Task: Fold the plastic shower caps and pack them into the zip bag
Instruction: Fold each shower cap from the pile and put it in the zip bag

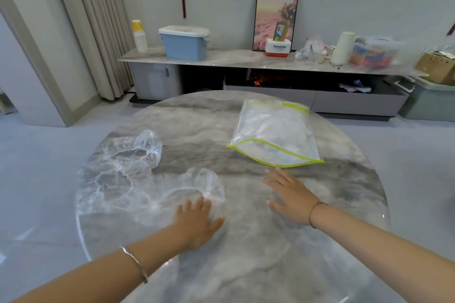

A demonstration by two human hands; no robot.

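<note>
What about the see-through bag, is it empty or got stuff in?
Not empty: the zip bag holds crumpled whitish plastic, visible through its clear wall. How full, cannot tell.

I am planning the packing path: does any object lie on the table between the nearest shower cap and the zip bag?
No object visible: only bare table separates the shower cap from the zip bag. The right hand lies flat just before the bag's near edge.

bare table (246,265) between shower caps (128,179), zip bag (273,135)
</note>
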